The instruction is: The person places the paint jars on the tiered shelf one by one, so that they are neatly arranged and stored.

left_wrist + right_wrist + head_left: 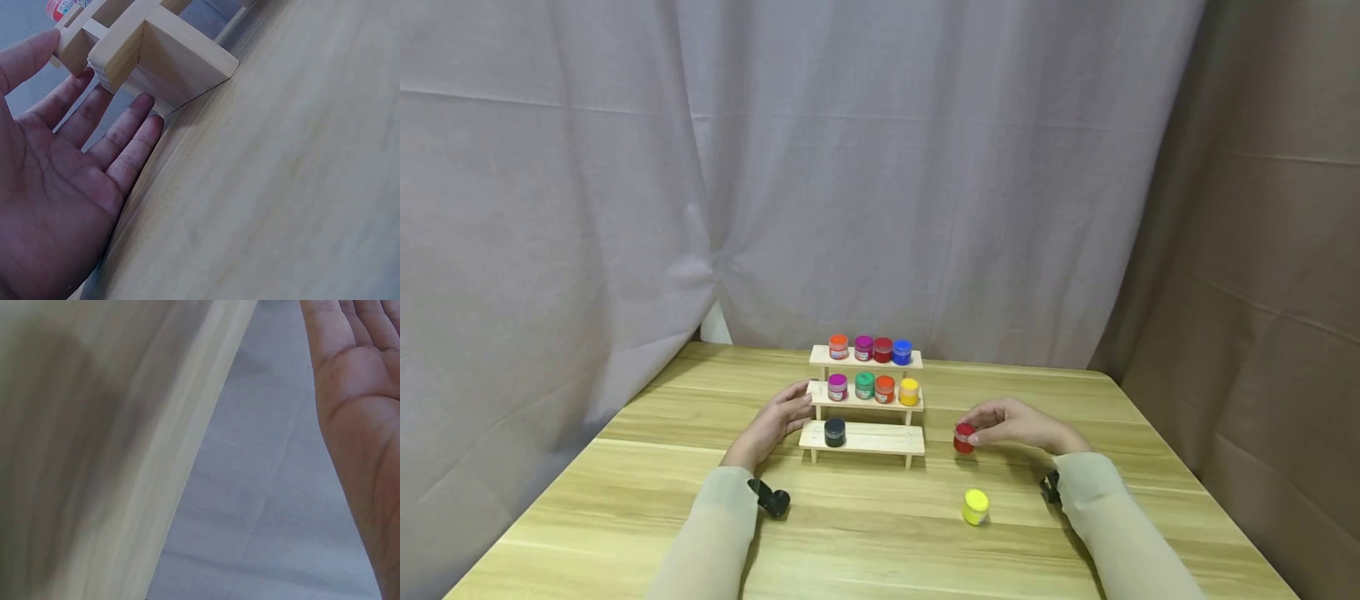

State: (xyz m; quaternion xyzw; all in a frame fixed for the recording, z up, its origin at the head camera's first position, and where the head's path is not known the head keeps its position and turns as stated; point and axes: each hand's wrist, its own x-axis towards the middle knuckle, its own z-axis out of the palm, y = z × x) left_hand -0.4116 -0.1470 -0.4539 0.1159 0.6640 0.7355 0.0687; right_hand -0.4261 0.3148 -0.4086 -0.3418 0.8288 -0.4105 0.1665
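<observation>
A three-step wooden rack (868,438) stands on the table. My left hand (781,415) is at its left side; in the left wrist view the fairly straight fingers (128,134) reach the rack's end, thumb tip at a step's edge. Between thumb and fingers, my right hand (1015,423) pinches a red paint jar (963,439), to the right of the rack. Only palm and finger bases of the right hand (362,387) show in the right wrist view; the jar is out of that frame. A black paint jar (834,433) sits at the left of the lowest step.
Several paint jars line the middle step, among them a green one (864,386) and a yellow-orange one (908,392). More stand on top, with a blue jar (902,352) rightmost. A yellow jar (976,507) is on the table nearer me. Grey curtain (895,167) hangs behind.
</observation>
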